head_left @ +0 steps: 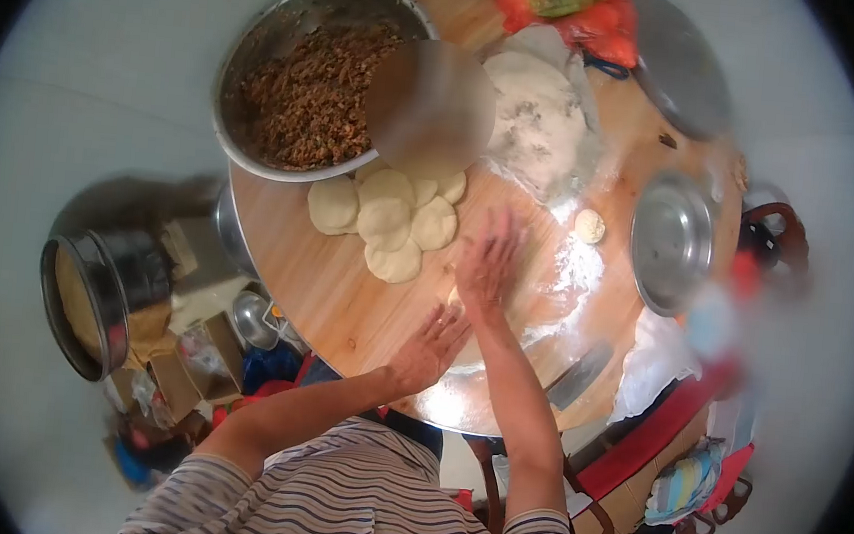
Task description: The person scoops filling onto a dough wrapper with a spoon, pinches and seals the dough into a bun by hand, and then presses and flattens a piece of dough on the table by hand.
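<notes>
My left hand (428, 349) lies low over the round wooden table (314, 298), fingers stretched out. A small pale piece, apparently dough (454, 296), shows at its fingertips, beside the wrist of my right hand (490, 262). The right hand is spread over the table, its fingertips smeared by motion. Several flat dough rounds (386, 222) overlap to the left of it. One small dough ball (589, 226) sits to its right, near scattered white flour (577, 269). Whether anything lies under either palm is hidden.
A large metal bowl (221, 100) holds brown filling (310, 92). Behind my hands is a bag of flour (539, 115). At the right stand a metal basin (670, 241) and a wide blade (579, 375). Red plastic bags (616, 26) lie at the back. A blurred disc hides part of the view.
</notes>
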